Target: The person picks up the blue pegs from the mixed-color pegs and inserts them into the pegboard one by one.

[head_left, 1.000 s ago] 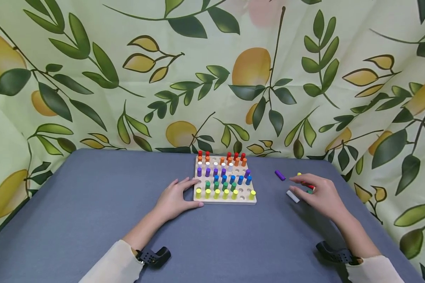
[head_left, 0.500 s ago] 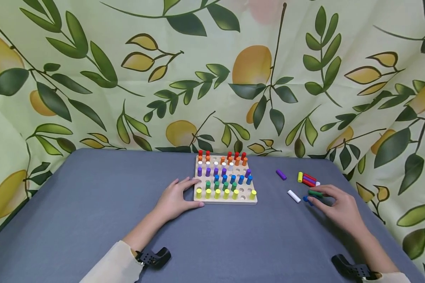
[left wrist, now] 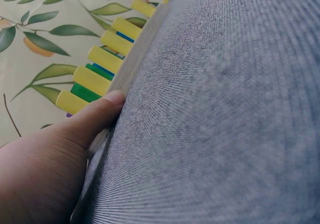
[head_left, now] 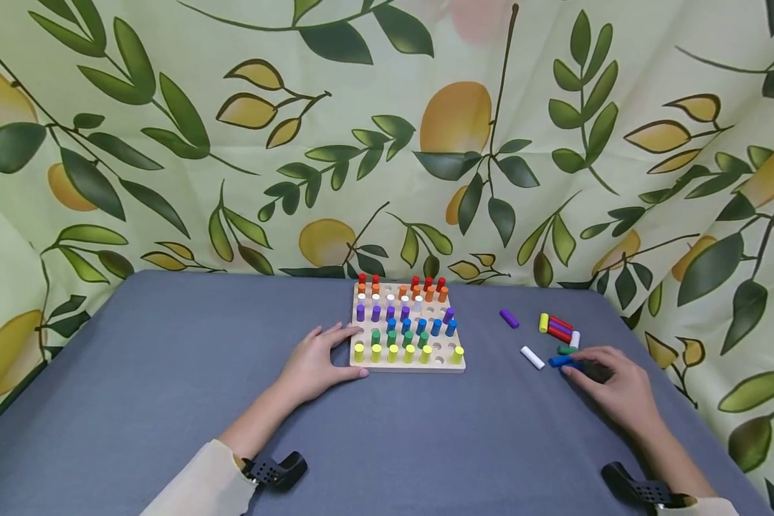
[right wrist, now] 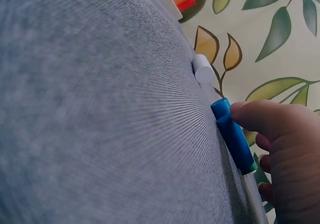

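A wooden pegboard [head_left: 413,370] stands on the table with rows of red, orange, white, purple, blue, green and yellow pegs. My left hand [head_left: 314,365] holds its near left corner, thumb along the front edge and index finger over the left side. The left wrist view shows the thumb [left wrist: 102,111] against the board's edge beside the yellow pegs [left wrist: 92,81]. To the right, my right hand [head_left: 619,380] has thumb and index finger at a blue peg [head_left: 560,361] lying on the table, pinching it. Two blue pegs [right wrist: 234,141] lie together under the thumb in the right wrist view.
Near the right hand lie a green peg [head_left: 565,350], a white peg [head_left: 575,340], red pegs [head_left: 560,333] and a yellow peg [head_left: 543,322]. Another white peg [head_left: 532,357] and a purple peg [head_left: 509,319] lie toward the board. A leaf-patterned cloth [head_left: 361,143] hangs behind the table.
My right hand has moved right and toward me, from over the loose pegs to the blue ones, uncovering the red, yellow and green pegs. The left hand stays on the board.
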A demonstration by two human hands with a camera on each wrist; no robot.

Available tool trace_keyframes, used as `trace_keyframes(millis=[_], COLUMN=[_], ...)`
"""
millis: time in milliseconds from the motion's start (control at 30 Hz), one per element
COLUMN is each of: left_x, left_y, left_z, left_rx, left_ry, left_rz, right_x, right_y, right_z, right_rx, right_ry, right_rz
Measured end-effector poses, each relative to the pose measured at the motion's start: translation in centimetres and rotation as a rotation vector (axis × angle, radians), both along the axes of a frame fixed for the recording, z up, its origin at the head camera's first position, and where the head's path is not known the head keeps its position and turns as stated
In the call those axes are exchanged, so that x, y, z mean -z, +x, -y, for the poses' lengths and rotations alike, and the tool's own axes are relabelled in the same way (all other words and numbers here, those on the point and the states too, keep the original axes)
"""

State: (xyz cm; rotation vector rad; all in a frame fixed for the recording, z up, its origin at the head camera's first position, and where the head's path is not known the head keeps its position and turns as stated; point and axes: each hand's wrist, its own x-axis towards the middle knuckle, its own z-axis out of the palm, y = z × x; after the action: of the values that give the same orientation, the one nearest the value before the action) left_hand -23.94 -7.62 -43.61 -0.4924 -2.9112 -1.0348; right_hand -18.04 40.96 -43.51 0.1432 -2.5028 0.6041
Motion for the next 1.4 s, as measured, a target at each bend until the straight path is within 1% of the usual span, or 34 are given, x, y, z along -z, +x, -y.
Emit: trace_keyframes(millis=[167,400,667,867,1000,1100,1200,1300,1400], left_x=[-0.03,-0.07,-0.15,-0.24,-0.22,-0.22,-0.21,-0.15,-0.13], left_y=[-0.05,-0.02,0.08,0.18,0.11,0.09,0.09,0.04,0.04], left_z=[0.11,-0.01,-0.03,-0.03,-0.02,-0.05,-0.08,-0.03,-0.01], left_rx=[-0.003,0.004,0.001,-0.001,-0.002,0.003,0.009,0.009,0.006], left_ry=[-0.008,-0.010,-0.018,-0.017,-0.021,-0.021,-0.018,-0.017,-0.015], left_rz=[0.002,0.000,-0.003,-0.002,-0.009,-0.014,-0.019,-0.023,-0.018], right_x=[0.09,0.20,-0.04,-0.08,0.11,0.29,0.42,0.50,0.44], right_y=[-0.16,0.00,0.12,0.17,0.22,0.26,0.25,0.23,0.22], right_z=[-0.11,-0.19,0.47,0.73,0.59,0.45,0.34,0.34,0.49], right_rx=[-0.003,-0.009,-0.050,-0.069,-0.112,-0.152,-0.171,-0.162,-0.149], right_ry=[0.007,0.019,0.011,-0.002,0.001,-0.003,-0.018,-0.038,-0.060], right_rz=[0.022,0.045,0.138,0.148,0.152,0.138,0.127,0.128,0.152])
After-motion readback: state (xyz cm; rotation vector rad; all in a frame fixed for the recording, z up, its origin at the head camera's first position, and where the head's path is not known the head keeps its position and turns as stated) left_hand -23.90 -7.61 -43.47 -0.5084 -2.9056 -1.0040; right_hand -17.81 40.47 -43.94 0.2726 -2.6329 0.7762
